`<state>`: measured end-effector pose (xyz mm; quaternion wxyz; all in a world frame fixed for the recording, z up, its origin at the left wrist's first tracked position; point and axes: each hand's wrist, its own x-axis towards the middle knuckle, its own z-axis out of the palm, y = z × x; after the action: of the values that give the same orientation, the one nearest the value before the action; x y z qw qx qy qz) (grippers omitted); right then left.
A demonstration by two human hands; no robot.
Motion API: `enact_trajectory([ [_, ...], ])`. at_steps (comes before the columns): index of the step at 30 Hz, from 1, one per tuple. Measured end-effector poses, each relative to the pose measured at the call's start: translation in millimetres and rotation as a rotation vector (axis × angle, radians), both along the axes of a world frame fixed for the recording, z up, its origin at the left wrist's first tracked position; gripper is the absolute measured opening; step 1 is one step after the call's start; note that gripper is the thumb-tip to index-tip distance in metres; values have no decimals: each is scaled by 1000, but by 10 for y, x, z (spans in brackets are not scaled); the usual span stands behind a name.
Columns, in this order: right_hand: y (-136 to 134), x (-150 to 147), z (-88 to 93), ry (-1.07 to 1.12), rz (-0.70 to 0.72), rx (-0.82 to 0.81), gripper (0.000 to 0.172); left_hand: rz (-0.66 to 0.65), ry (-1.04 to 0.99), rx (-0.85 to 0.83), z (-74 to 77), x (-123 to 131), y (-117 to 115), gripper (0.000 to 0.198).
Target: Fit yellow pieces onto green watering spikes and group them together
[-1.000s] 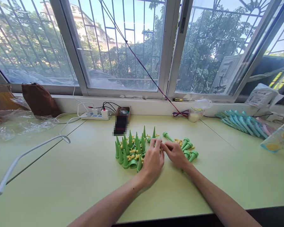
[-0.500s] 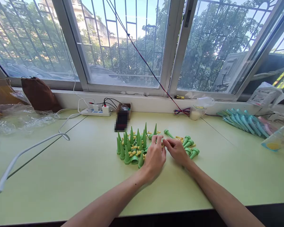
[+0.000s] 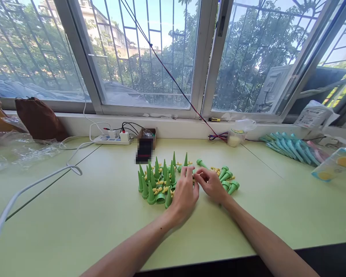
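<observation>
My left hand and my right hand meet at the fingertips over the middle of the table. Both are closed in a pinch. Whatever lies between them is mostly hidden by the fingers; a hint of yellow shows there. Left of my left hand several green plastic spikes stand point up on their round caps. Small yellow valve-like pieces lie among them, near a green cap with its opening facing me. Beside my right hand lie more green spikes on their sides, with yellow pieces behind.
On the light green table a white cable runs along the left. A power strip, a small box and a cup stand by the window wall. Blue-green packets lie at the right.
The view has shifted slightly, so everything appears a little further left. Both hands stay together in nearly the same pinch; the spikes have not visibly moved on the table.
</observation>
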<state>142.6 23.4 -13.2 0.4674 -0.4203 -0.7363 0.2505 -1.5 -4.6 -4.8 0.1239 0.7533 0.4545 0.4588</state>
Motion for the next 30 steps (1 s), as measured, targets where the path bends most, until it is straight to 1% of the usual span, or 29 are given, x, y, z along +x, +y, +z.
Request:
enact_trajectory([
  [2,0,-4,1,-1,6,6,43,-3,5,0,-9,0,-1,41],
  [8,41,14,-46,-36,-30,38,53,-17,-1,12,-39,4,-1,39],
  [11,57,19,-66,-53,-34,44,55,-29,-10,11,-32,6,-2,38],
  [18,47,9,-49,-57,-6,17,51,-32,-19,-16,-4,2,-20,37],
  [22,-3,4,12,-60,83,-11,41,-15,-43,-37,2,-7,-11,40],
  [23,-12,4,22,-63,86,-13,39,-11,-47,-37,3,-9,-7,40],
  [30,21,12,-6,-115,36,27,45,-14,-32,-25,6,-24,2,38],
])
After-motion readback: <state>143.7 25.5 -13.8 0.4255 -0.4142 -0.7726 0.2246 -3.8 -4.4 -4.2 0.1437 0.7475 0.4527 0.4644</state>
